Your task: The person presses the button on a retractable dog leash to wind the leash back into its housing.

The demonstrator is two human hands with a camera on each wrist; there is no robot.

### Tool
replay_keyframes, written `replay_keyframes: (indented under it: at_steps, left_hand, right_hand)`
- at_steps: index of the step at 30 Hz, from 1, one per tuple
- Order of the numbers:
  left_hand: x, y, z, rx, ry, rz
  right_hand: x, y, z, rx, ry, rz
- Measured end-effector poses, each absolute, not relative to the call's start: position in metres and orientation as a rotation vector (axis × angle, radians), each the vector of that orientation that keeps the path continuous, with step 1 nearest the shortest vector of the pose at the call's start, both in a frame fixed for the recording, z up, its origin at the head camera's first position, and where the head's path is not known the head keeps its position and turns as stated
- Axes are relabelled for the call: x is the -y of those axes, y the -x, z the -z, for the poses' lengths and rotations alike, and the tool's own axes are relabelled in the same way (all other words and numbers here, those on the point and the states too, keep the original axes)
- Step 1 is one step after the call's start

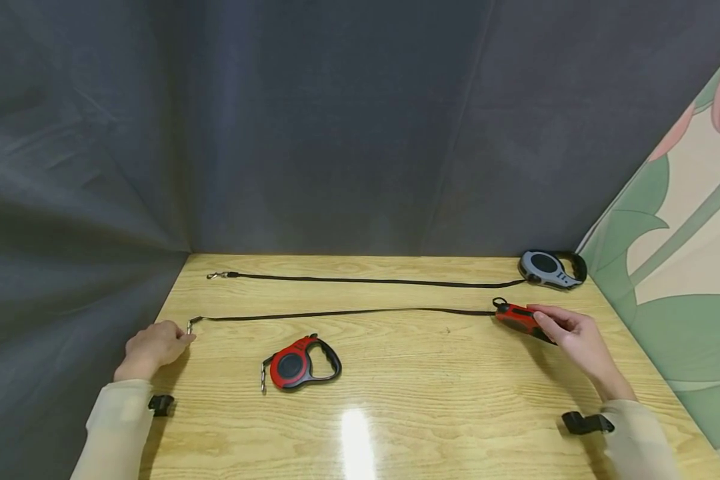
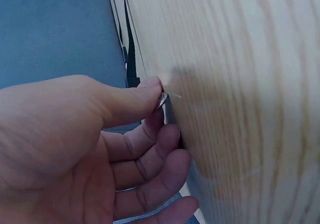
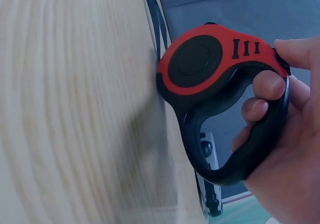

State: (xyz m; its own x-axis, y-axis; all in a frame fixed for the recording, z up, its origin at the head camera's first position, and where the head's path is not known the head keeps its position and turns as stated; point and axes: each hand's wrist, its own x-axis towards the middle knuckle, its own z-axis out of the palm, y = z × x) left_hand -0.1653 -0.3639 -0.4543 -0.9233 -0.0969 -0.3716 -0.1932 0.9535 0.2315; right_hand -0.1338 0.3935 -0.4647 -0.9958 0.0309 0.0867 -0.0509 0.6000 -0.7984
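Along flat black webbing [image 1: 348,312], left fingers [image 2: 132,144] pinch silver metal clip [image 1: 189,327], right fingers [image 3: 269,85] grip red-black plastic reel [image 3: 207,79], likely straightening it.

In the head view, the left forearm [image 1: 115,427] rises from the lower left corner, its hand, the left hand [image 1: 153,347], at the left edge of the desk. The left wrist view shows the left thumb [image 2: 127,101] reaching to the middle of the frame in a pinch, the other fingers [image 2: 155,189] bent below it. The right forearm [image 1: 639,440] slants up from the lower right. In the right wrist view, the right hand [image 3: 295,149] is wrapped in a grip at the right edge, the right thumb [image 3: 295,53] above the curled fingers.
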Motion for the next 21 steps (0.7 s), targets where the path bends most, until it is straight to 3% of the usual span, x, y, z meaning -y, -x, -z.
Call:
replay_keyframes:
  at_steps: [21]
  left_hand:
    - [0.3634,0.1583,0.4602,-3.163,0.235,-0.613]
  right_hand:
    - [-0.3906,0.1262,0.4569,2.609,-0.053,-1.405]
